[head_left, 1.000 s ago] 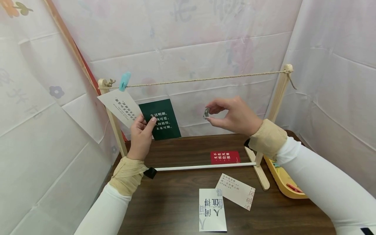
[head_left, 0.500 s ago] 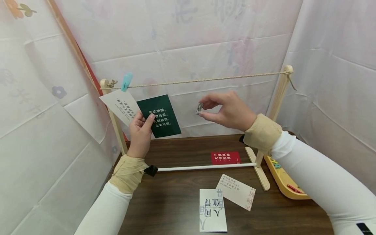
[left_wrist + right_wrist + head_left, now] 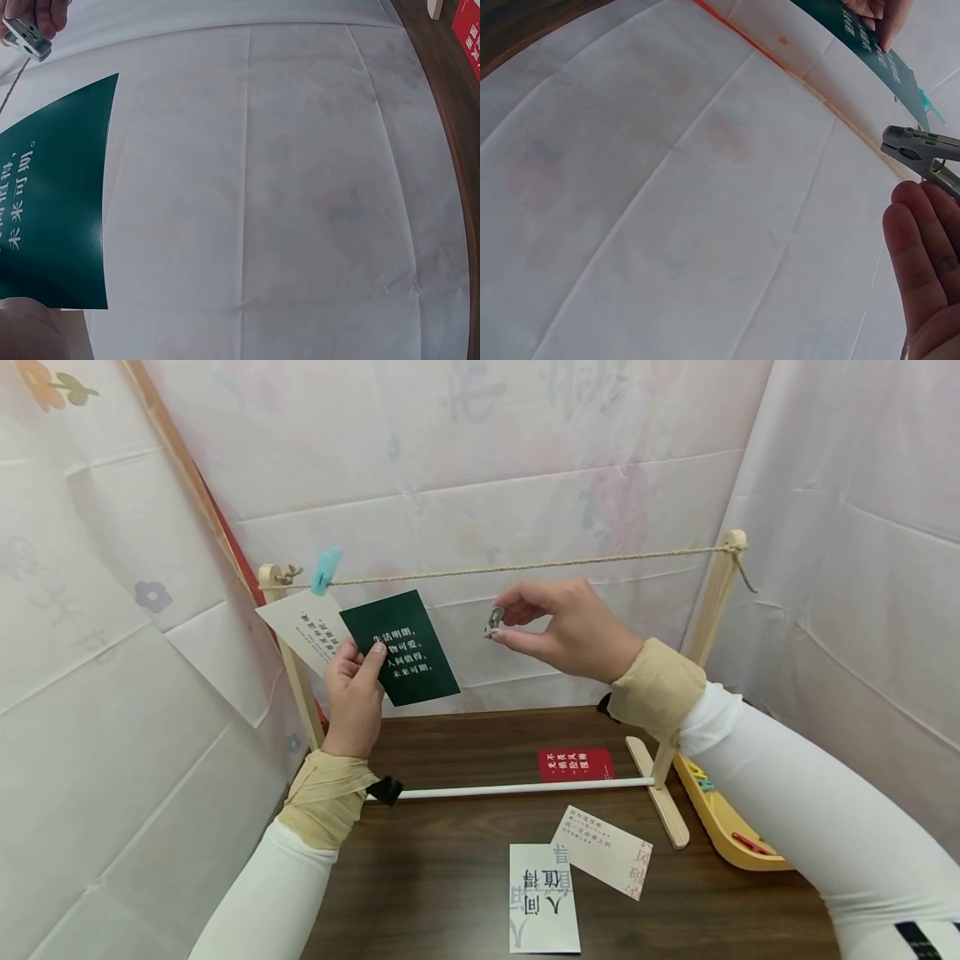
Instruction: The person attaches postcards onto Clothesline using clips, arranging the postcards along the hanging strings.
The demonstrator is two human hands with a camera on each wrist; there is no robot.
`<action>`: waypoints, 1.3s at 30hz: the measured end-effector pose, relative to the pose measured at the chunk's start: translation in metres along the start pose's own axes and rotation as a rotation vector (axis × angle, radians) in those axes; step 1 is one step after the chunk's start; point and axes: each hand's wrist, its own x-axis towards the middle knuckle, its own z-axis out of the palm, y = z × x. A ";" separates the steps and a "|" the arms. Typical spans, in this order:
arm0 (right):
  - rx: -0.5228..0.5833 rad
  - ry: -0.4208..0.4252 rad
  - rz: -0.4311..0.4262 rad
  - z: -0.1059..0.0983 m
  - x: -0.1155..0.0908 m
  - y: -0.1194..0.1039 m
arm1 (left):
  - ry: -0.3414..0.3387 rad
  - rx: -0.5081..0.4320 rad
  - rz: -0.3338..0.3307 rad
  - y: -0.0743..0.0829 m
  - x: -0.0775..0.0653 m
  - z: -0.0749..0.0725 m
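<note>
My left hand [image 3: 354, 702] pinches a dark green card [image 3: 412, 660] with white lettering, thumb on its front. The card is tilted, its upper edge just below the rope [image 3: 517, 566]. To the right, my right hand [image 3: 566, 627] pinches a small grey clothespin [image 3: 494, 622] between thumb and fingers, apart from card and rope. In the right wrist view the clothespin [image 3: 919, 150] appears near the green card's corner. Behind the left hand a white card [image 3: 300, 622] hangs from the rope at a blue clothespin [image 3: 326, 570]; the green card partly covers it.
Wooden posts [image 3: 712, 602] hold the rope, with a white rod [image 3: 517, 790] low between them. On the brown table [image 3: 427, 877] lie a red card [image 3: 576, 764], a beige card [image 3: 607, 852] and a white card [image 3: 543, 927]. A yellow tray [image 3: 742, 857] with clothespins stands right.
My right hand has moved left with the grey clothespin, towards the green card. The left hand has raised the green card slightly and shifted it a little left.
</note>
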 end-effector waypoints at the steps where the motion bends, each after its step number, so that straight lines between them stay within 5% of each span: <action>1: 0.001 0.001 0.000 0.000 0.001 -0.001 | 0.001 -0.005 0.000 0.000 0.000 0.000; 18: 0.025 0.054 -0.035 0.002 0.029 -0.012 | 0.048 -0.030 0.002 0.005 0.004 0.005; 39: 0.097 0.236 -0.030 0.013 0.067 -0.018 | 0.075 -0.043 0.001 0.003 0.007 0.010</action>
